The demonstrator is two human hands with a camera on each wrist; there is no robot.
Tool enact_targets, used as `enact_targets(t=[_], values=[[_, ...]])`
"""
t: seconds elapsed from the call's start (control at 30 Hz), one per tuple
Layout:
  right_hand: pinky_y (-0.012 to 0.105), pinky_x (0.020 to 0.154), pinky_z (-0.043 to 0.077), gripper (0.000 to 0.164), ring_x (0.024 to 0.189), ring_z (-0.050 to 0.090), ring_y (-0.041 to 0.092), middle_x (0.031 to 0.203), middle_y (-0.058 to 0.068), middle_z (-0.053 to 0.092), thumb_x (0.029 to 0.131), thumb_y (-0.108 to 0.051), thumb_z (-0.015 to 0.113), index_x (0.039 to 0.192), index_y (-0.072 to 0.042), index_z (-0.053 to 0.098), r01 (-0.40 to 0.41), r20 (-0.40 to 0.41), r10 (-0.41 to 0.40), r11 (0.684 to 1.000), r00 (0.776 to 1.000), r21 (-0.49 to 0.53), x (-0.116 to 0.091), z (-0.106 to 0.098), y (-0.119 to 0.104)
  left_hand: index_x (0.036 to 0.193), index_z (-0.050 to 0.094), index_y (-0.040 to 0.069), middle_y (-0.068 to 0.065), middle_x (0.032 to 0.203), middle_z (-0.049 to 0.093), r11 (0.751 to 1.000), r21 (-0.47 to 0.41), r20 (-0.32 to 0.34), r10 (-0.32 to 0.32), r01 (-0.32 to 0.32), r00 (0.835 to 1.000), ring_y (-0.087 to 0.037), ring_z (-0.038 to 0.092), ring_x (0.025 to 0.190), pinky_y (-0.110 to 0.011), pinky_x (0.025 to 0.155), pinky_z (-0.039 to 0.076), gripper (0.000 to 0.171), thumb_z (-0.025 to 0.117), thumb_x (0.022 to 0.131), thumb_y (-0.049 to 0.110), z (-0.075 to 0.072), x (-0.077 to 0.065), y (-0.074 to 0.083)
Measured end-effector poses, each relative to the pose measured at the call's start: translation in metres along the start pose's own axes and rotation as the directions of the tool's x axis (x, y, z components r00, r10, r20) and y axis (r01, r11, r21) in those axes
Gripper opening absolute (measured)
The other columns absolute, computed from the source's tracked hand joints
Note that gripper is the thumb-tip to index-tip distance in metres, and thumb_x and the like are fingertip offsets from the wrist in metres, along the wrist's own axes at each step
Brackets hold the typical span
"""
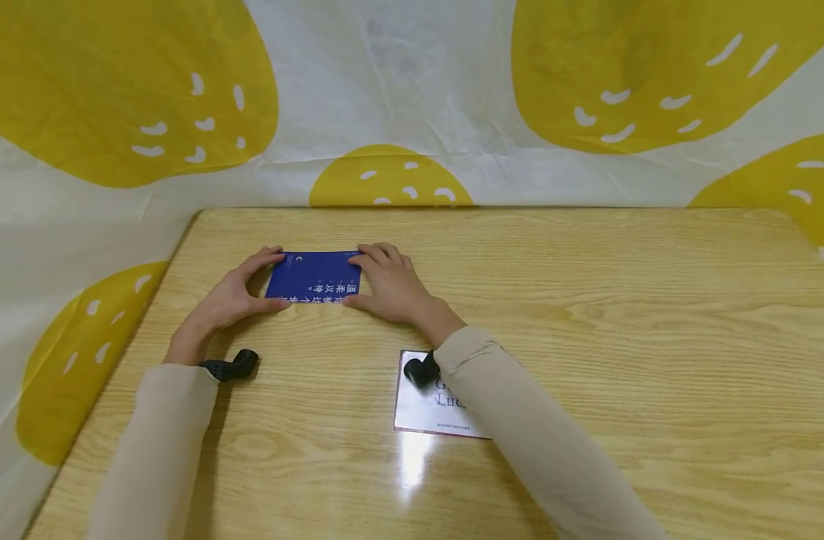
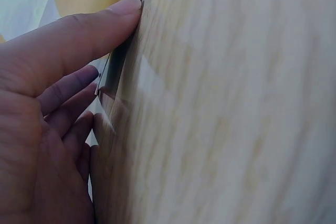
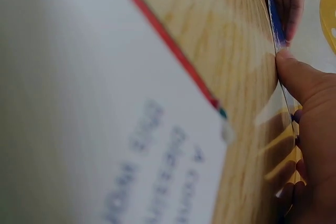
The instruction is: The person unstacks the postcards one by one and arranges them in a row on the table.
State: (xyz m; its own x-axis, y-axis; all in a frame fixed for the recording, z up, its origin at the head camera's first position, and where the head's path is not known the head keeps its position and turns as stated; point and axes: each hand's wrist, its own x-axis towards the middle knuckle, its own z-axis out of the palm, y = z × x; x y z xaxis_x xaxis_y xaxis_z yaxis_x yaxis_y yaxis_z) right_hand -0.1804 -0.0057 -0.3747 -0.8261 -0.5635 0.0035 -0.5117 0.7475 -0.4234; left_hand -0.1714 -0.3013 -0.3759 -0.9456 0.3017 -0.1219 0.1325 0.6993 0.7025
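A blue card [image 1: 314,276] with white printed characters, upside down from here, lies between my two hands on the left part of the table. My left hand [image 1: 228,298] holds its left end, thumb on the near edge and fingers at the far edge. The other end is held by my right hand [image 1: 397,289] in the same manner. In the left wrist view the thumb [image 2: 128,11] touches the card's thin edge, close to the wood. The right wrist view shows the right thumb [image 3: 294,72] against that near edge; most of the card's face is hidden there.
A white card [image 1: 419,412] with "Luc" lettering lies on the wooden table [image 1: 621,315], partly covered by my right forearm. Its red edge [image 3: 173,51] shows in the right wrist view. Behind the table hangs a white cloth [image 1: 398,90] with yellow fruit shapes.
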Motion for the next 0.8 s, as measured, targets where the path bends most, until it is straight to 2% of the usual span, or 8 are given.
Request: enact_targets(t=[0.2,0.4,0.8], values=[[0.047,0.111,0.02,0.072,0.141,0.015,0.026,0.156,0.003,0.024,0.088,-0.059,0.057,0.145,-0.019,0.041,0.009,-0.002,-0.009,1.0,1.0,-0.012,-0.0003,0.002,0.0011,0.148,0.034,0.01,-0.005,0.159,0.014,0.999,-0.008,-0.002,0.038,-0.038,0.999,-0.023,0.0,0.145,-0.056,0.114,0.003,0.085,0.081,0.078,0.022,0.0016,-0.0018,-0.0004],[0.047,0.112,0.019,0.072,0.142,0.013,0.026,0.156,0.001,0.023,0.089,-0.059,0.055,0.147,-0.019,0.038,0.009,0.006,-0.009,1.0,1.0,-0.016,-0.0003,0.0025,0.0023,0.148,0.035,0.013,-0.001,0.159,0.015,1.0,-0.01,-0.006,0.011,-0.011,1.0,-0.017,0.001,0.145,-0.053,0.114,0.004,0.081,0.078,0.081,0.025,0.0011,0.0,-0.0004],[0.046,0.112,0.02,0.073,0.142,0.013,0.026,0.156,0.002,0.023,0.089,-0.059,0.055,0.147,-0.019,0.038,0.009,0.009,-0.008,1.0,1.0,-0.021,0.0002,0.0029,0.0019,0.151,0.03,0.018,-0.004,0.16,0.01,1.0,0.025,-0.012,-0.012,0.012,1.0,-0.02,0.003,0.145,-0.057,0.113,0.005,0.084,0.076,0.082,0.029,0.0022,-0.0002,-0.0023]])
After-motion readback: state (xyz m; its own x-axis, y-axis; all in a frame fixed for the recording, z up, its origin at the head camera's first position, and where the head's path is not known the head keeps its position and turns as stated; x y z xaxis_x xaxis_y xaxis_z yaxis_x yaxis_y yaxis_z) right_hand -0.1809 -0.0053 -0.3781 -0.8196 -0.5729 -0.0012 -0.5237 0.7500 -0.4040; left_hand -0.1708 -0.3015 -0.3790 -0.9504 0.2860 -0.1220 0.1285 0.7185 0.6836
